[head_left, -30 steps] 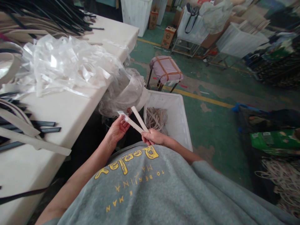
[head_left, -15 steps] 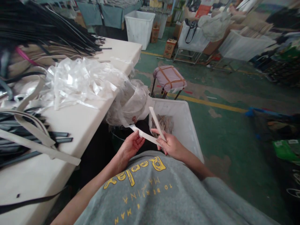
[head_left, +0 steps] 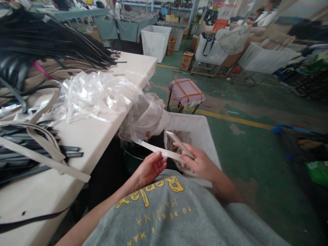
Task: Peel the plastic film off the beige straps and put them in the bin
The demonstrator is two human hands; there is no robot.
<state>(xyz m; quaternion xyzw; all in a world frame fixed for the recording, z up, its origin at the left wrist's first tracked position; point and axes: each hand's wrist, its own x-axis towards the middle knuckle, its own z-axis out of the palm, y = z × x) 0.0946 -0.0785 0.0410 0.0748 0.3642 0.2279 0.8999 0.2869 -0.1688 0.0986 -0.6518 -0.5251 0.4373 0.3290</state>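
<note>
My left hand [head_left: 151, 168] pinches a thin white strip of tape [head_left: 146, 145] between thumb and fingers. From there the tape runs left toward a bundle of clear film and right to my other hand. My right hand [head_left: 198, 160] is closed on a beige strap [head_left: 180, 142], whose free end points up and left. Below the strap stands a white plastic bin [head_left: 206, 136] with a heap of beige straps [head_left: 183, 137] inside. Where tape and strap meet is hidden by my right fingers.
On the white table [head_left: 102, 133] at left lie crumpled clear film strips [head_left: 94, 94] and piles of black straps [head_left: 58, 37]. A clear plastic bag [head_left: 147, 116] hangs at its edge. A padded stool [head_left: 186, 90] stands beyond the bin. Far right, a person sits among heaped goods.
My right hand has moved right and slightly down with the strap, which now tilts further left. My left hand has moved a little right along with the tape. The view has tipped up slightly.
</note>
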